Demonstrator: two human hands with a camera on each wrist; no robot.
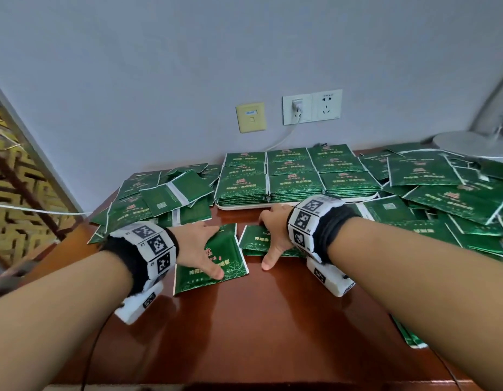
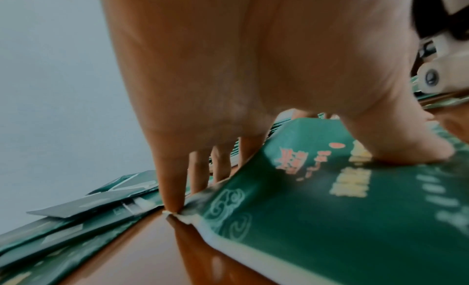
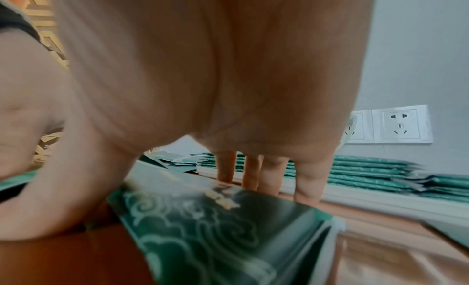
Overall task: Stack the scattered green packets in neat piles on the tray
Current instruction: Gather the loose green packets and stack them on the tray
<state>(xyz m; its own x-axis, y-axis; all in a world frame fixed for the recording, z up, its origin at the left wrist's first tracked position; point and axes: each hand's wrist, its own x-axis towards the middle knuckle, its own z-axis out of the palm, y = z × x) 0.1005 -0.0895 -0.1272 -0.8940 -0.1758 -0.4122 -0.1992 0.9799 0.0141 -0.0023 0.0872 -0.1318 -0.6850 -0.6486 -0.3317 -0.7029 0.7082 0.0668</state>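
Left hand (image 1: 198, 244) gripped a packet (image 1: 216, 266) on the surface | right hand (image 1: 274, 234) gripped a small stack (image 1: 254, 241) before the tray (image 1: 368, 196) | I feared slick foil fanning if lifted unevenly.

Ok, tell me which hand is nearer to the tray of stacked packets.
Right. The right hand rests on a small pile of packets just in front of the tray, fingertips close to its rim. The left hand holds a packet farther back and to the left.
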